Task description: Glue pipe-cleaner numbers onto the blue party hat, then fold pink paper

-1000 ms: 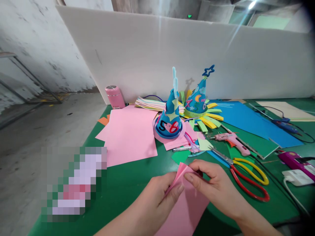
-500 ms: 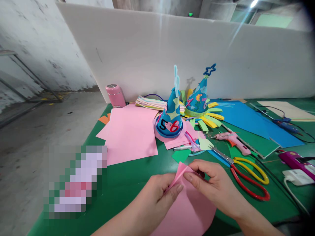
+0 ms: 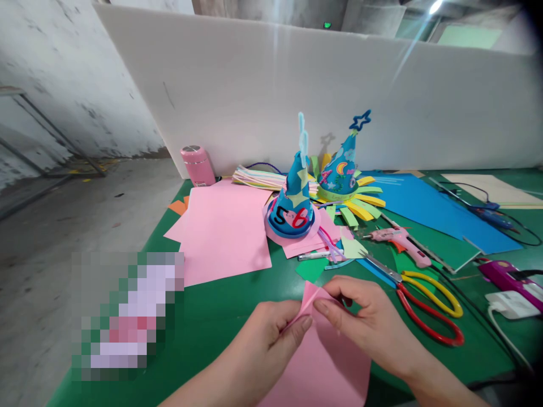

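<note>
A sheet of pink paper (image 3: 326, 362) hangs between my hands at the near side of the table, its top drawn into a folded point. My left hand (image 3: 275, 333) pinches the paper's left edge between thumb and fingers. On the other side of the fold, my right hand (image 3: 360, 316) grips it the same way, fingertips partly hidden behind the paper. Just right of that hand lie scissors (image 3: 428, 308) with one red and one yellow handle. Beyond the hands stands a blue cone hat (image 3: 292, 198) marked 5 and 6.
A second cone hat (image 3: 339, 172) has green and yellow strips around its base. Pink sheets (image 3: 229, 232) lie at left, near a pink flask (image 3: 198, 165). A pink glue gun (image 3: 401, 243), cables and a white adapter (image 3: 509, 305) are at right. A white board (image 3: 254, 90) stands behind.
Both hands still pinch the pink paper in nearly the same place. The folded tip has opened slightly and sits a touch lower; the view has shifted very little.
</note>
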Demonstrator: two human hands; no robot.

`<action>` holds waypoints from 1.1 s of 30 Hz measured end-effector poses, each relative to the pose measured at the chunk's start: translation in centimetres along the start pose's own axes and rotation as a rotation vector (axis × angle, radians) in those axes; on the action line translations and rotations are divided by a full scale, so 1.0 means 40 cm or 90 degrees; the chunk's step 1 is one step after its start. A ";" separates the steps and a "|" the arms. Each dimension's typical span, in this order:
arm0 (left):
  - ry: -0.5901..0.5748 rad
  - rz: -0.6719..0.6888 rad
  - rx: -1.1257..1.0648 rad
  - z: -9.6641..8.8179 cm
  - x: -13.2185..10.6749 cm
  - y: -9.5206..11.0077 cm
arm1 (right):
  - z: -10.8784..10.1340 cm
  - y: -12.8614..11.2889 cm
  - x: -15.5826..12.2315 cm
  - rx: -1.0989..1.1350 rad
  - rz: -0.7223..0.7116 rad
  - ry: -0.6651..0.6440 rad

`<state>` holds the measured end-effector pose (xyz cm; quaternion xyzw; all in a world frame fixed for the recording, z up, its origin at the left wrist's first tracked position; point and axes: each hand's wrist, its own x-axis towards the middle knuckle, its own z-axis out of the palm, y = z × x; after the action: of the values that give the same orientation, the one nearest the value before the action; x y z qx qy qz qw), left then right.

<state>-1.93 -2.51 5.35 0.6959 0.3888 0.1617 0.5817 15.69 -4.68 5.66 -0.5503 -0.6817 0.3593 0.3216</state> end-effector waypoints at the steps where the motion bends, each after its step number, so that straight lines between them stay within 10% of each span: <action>1: -0.003 0.000 0.001 0.000 0.001 0.001 | 0.000 -0.001 0.000 0.008 0.001 -0.001; 9: -0.039 -0.008 0.011 -0.005 0.000 0.009 | -0.012 0.010 0.006 0.045 -0.019 0.062; 15: -0.068 -0.016 0.008 -0.005 -0.001 0.008 | -0.013 0.013 0.017 0.134 -0.012 -0.112; 33: -0.126 -0.078 -0.099 -0.094 -0.020 0.025 | -0.020 0.043 0.031 0.302 0.115 -0.115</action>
<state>-4.62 -0.54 7.48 0.6364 0.3576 0.0857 0.6781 17.04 -3.11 4.69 -0.4838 -0.5524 0.5838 0.3463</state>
